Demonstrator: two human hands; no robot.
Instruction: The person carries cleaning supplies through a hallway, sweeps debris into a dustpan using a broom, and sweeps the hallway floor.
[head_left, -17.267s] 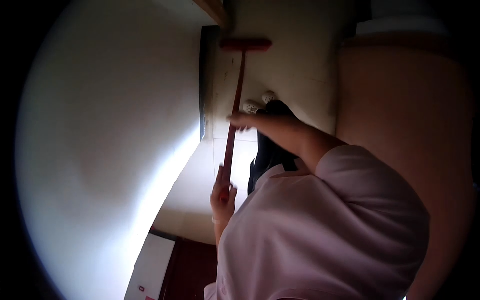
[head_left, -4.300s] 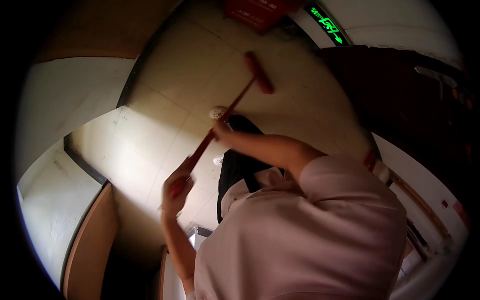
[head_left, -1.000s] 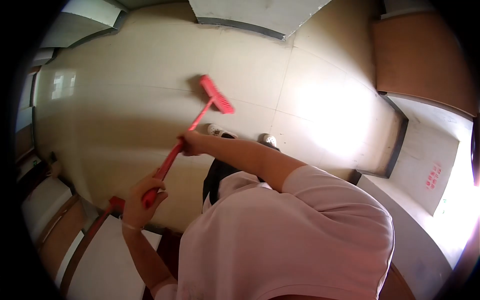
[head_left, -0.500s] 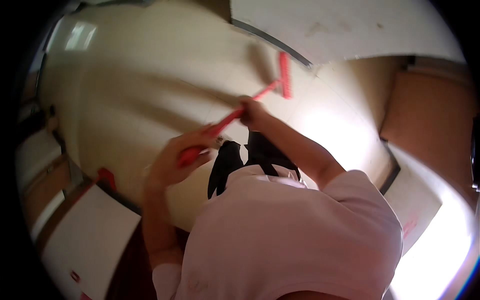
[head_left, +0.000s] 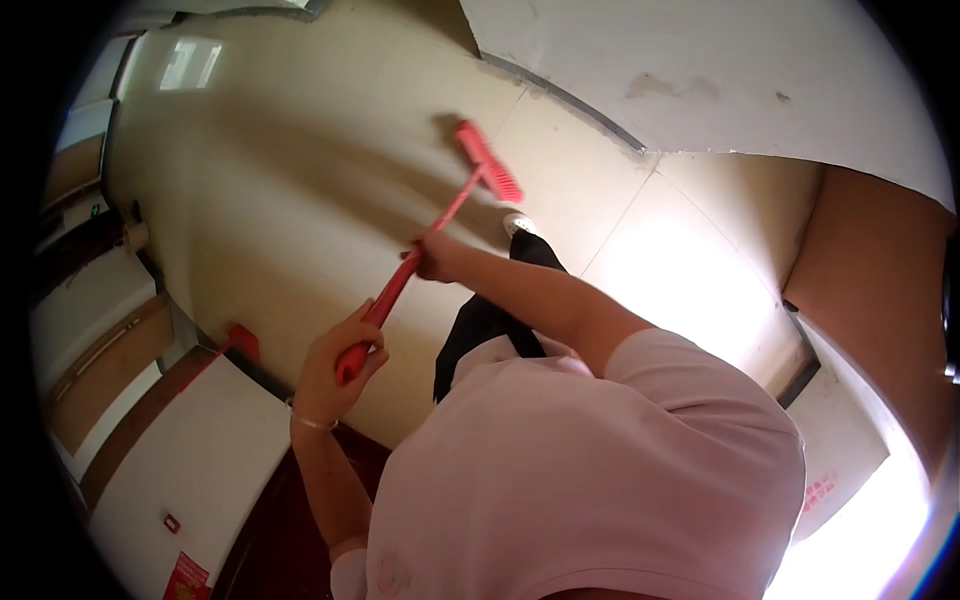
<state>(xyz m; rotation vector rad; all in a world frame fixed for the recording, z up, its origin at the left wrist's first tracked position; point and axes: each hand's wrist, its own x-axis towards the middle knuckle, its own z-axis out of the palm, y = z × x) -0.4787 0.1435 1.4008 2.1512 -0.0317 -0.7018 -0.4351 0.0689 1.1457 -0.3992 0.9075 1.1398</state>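
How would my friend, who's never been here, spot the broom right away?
Start with the pale tiled floor. Above it, the left hand and right hand grip a long red handle leading to a wide head. That's the broom: unlike the other red thing near the picture's left side, it's held in both hands.

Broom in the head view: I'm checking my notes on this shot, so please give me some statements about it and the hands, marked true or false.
1. The left hand and right hand both hold the broom. True.
2. The broom is blue. False: it is red.
3. A white shoe shows near the broom head. True.
4. The left hand is nearer the broom head. False: the right hand is.
5. A bracelet circles the left wrist. True.
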